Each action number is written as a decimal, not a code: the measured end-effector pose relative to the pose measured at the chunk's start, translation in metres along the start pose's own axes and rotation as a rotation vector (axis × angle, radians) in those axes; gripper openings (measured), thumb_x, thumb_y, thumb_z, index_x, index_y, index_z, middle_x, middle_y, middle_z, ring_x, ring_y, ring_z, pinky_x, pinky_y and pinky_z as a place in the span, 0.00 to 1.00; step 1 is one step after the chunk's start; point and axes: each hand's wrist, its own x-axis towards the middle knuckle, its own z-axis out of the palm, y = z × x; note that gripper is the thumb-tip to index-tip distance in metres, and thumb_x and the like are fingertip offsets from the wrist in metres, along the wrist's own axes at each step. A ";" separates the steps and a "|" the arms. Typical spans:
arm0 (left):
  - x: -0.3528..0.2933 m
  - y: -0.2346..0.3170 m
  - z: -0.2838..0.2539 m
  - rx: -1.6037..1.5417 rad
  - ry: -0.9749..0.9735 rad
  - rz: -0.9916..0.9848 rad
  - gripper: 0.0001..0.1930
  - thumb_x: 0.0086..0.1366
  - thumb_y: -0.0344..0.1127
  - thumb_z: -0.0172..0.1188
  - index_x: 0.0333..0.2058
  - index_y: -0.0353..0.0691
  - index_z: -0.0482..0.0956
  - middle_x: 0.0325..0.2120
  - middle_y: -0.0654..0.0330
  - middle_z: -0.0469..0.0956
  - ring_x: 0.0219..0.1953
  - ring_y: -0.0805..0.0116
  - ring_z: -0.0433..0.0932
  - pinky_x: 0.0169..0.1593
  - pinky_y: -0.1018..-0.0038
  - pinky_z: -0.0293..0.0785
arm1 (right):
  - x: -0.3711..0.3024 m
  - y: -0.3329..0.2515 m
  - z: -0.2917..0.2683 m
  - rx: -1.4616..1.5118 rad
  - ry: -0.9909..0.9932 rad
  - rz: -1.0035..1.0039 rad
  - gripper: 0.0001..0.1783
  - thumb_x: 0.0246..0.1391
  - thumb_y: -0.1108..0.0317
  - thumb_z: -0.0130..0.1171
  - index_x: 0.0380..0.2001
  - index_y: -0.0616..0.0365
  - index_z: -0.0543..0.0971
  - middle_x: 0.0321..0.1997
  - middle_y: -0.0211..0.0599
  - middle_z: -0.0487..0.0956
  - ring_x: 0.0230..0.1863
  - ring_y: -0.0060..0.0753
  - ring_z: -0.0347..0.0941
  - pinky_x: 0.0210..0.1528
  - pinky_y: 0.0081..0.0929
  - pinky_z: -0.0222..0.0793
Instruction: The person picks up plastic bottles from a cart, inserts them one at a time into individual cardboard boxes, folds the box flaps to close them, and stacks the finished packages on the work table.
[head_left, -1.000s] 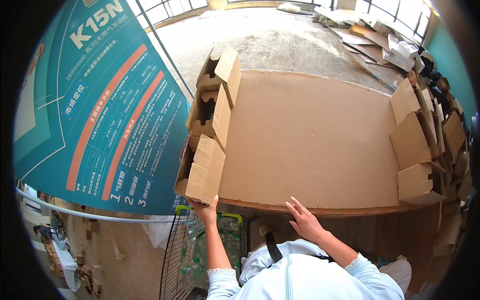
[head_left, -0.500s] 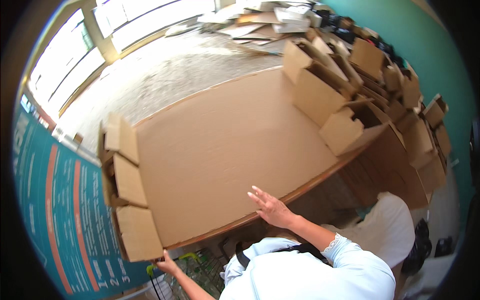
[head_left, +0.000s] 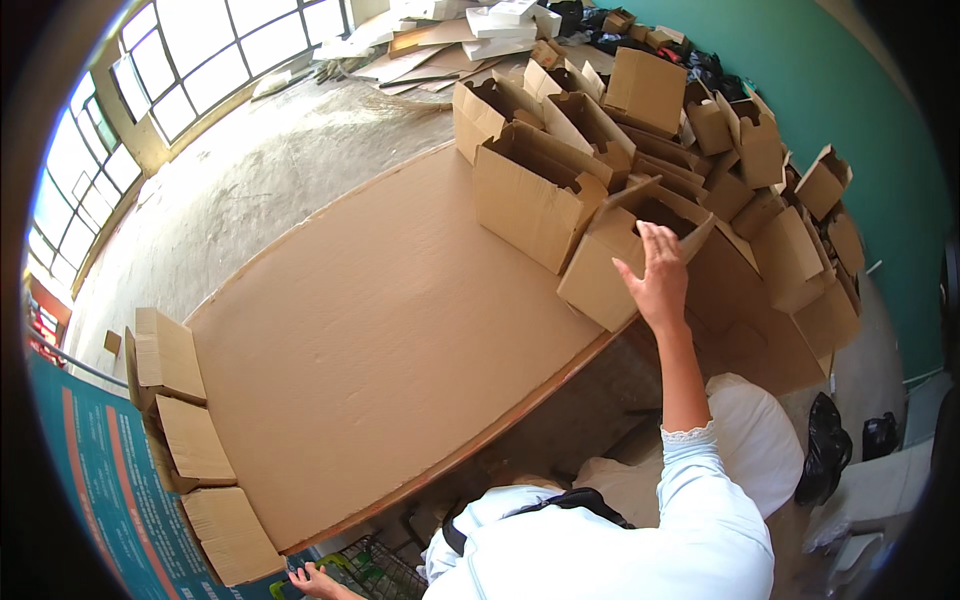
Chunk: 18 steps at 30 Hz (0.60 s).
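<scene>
My right hand (head_left: 660,272) is raised at the near edge of an open-topped cardboard box (head_left: 602,265), fingers stretched upward and thumb apart. It overlaps the box opening; I cannot tell whether it touches a flap. My left hand (head_left: 314,581) is low, beside the table's near left corner, its fingers partly extended and holding nothing that I can see. Between the hands lies the cardboard-covered tabletop (head_left: 390,340). Along its left end stand several cardboard boxes (head_left: 208,436). Another open box (head_left: 530,195) stands just behind the one at my right hand.
More open cartons (head_left: 745,140) crowd the right side up to the green wall (head_left: 850,90). A green-handled wire basket (head_left: 375,568) stands below the near edge. Black bags (head_left: 825,450) lie on the floor at right. A printed teal panel (head_left: 105,480) borders the left.
My right hand has moved from above the table's near edge up and right to the open box. My view has turned rightward, and my left hand shows lower in it.
</scene>
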 end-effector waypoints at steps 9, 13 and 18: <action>0.019 0.196 -0.117 -0.309 -0.078 -0.508 0.12 0.61 0.30 0.57 0.41 0.36 0.83 0.35 0.61 0.84 0.32 0.72 0.79 0.37 0.77 0.76 | 0.020 0.023 0.002 0.217 -0.377 0.289 0.43 0.47 0.48 0.69 0.59 0.66 0.68 0.36 0.47 0.83 0.39 0.48 0.80 0.43 0.41 0.75; 0.025 0.179 -0.123 -0.530 -0.124 -0.481 0.14 0.72 0.34 0.52 0.50 0.35 0.77 0.40 0.57 0.82 0.33 0.71 0.81 0.32 0.78 0.75 | 0.003 0.007 -0.013 0.234 -0.417 0.255 0.34 0.46 0.47 0.70 0.49 0.62 0.77 0.34 0.46 0.83 0.37 0.48 0.80 0.41 0.41 0.74; 0.048 0.218 -0.136 -0.485 -0.286 -0.362 0.13 0.72 0.33 0.51 0.50 0.33 0.77 0.38 0.57 0.83 0.33 0.72 0.80 0.34 0.78 0.76 | -0.016 0.008 -0.015 0.210 -0.607 -0.037 0.18 0.41 0.59 0.72 0.29 0.63 0.81 0.31 0.49 0.81 0.36 0.53 0.77 0.38 0.42 0.73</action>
